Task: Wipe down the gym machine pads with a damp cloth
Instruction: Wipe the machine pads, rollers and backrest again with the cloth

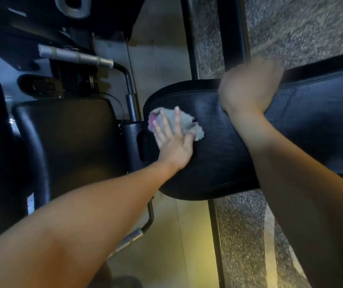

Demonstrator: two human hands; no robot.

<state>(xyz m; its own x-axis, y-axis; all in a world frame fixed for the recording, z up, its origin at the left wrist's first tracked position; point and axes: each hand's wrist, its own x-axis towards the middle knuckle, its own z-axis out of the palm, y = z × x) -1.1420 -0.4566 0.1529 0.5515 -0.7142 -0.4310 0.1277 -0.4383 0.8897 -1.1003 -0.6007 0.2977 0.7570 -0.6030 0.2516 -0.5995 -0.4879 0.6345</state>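
Black vinyl bench pad (218,159) is looking firm and slick. The right hand (249,86) is curling over its far edge, gripping it. The left hand (174,146) is pressing flat-fingered on the grey cloth (189,123) near the pad's rounded end; the cloth looks soft and limp, best bunched under the palm.

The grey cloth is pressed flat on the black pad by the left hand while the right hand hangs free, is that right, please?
Not quite: the head view shows the right hand gripping the far edge of the black pad. The left hand does press the grey cloth flat on it.
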